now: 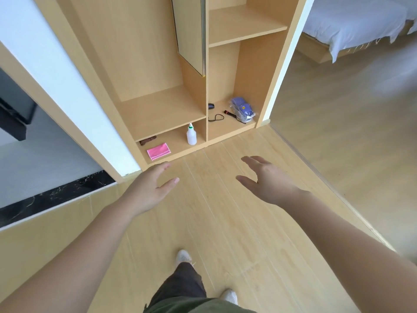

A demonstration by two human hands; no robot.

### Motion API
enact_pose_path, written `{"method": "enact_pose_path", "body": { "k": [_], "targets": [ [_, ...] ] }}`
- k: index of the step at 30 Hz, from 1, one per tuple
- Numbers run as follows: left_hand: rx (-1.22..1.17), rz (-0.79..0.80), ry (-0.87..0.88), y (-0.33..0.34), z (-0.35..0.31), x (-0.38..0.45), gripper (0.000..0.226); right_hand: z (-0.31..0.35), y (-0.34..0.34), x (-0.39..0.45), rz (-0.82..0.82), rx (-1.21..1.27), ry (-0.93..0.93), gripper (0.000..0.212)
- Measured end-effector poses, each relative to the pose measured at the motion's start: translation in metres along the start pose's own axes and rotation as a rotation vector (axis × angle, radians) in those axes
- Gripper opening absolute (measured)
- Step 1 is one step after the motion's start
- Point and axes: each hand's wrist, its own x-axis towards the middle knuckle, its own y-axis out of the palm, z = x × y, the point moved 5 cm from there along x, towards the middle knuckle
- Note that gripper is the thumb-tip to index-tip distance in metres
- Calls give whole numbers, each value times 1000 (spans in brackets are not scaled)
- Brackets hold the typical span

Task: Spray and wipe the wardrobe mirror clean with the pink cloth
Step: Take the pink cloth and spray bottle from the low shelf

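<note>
In the wardrobe's bottom compartment lies the folded pink cloth (pixel 158 151).

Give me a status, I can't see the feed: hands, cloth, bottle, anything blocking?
Left hand and right hand open, empty. Pink cloth and spray bottle untouched in bottom wardrobe compartment. Nothing blocking the reach.

Open wooden wardrobe (pixel 162 114) seen from above. Pink cloth (pixel 158 151) flat in bottom left compartment, near front edge; brown cloth (pixel 147 140) behind it toward back left corner; white spray bottle (pixel 191 134) upright at right side of same compartment. Mirror (pixel 191 35) edge-on above. Left hand (pixel 150 188) and right hand (pixel 268 179) extended over floor (pixel 225 211), fingers straight, holding nothing. Bagged blue items (pixel 242 109) in bottom right compartment.
</note>
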Motion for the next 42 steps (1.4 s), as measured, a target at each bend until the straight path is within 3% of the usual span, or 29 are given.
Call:
{"method": "enact_pose_path", "body": {
  "k": [6,19,25,29,33,42],
  "targets": [
    [-29,-14,-32,-10,9,71,55,18,-12,96,-8,-15,-112,58],
    [-4,-27,-78,-58,19,224,52,-14,-33,239,27,-76,-114,54],
    [35,-48,-121,-53,18,260,49,-36,-38,302,79,-83,-199,51],
    [12,-128,-147,-55,3,283,37,-45,-53,353,101,-84,-295,49],
    [34,-190,-229,-56,-7,299,39,-54,-59,398,139,-64,-386,46],
    [-21,-334,-404,-71,35,296,47,10,-34,479,259,-106,-553,51]
  ]
}}
